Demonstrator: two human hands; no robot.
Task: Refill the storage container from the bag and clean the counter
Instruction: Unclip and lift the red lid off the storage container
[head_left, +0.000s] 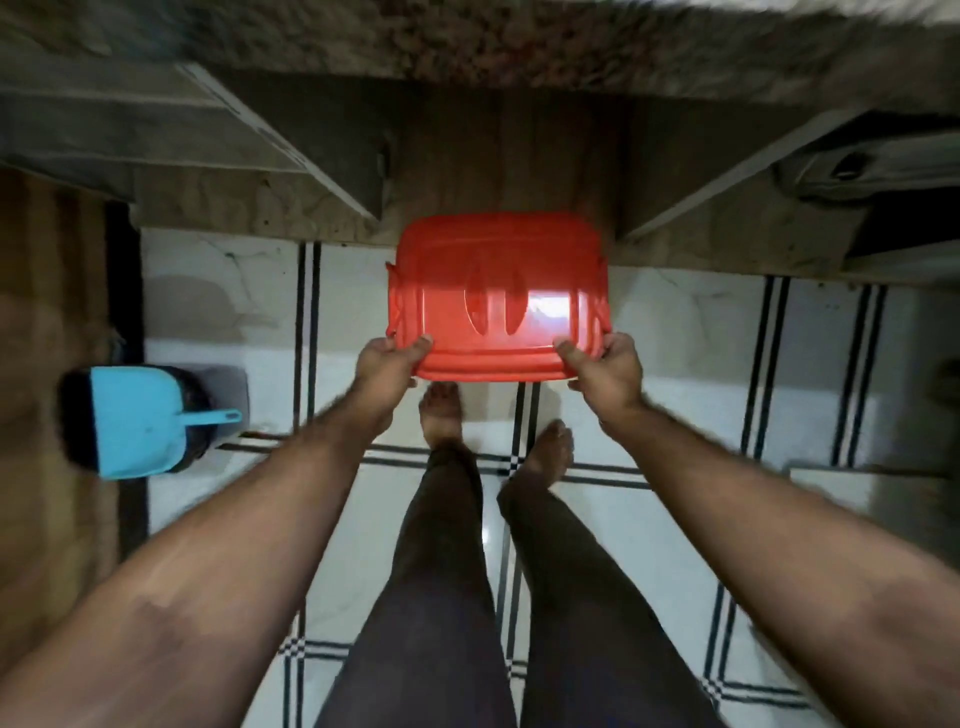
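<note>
A red plastic storage container (498, 296) with its lid on hangs in front of me, held level above the floor. My left hand (389, 364) grips its near left corner, thumb on the lid. My right hand (605, 369) grips its near right corner the same way. The container's far edge reaches the opening of a low shelf space under the counter (519, 47). What is inside the container is hidden by the lid. No bag is in view.
A blue dustpan (140, 421) rests on a dark bin at the left. White floor tiles with black lines (675, 519) lie below. My bare feet (441, 415) stand just under the container. Grey shelf dividers (291, 150) flank the opening.
</note>
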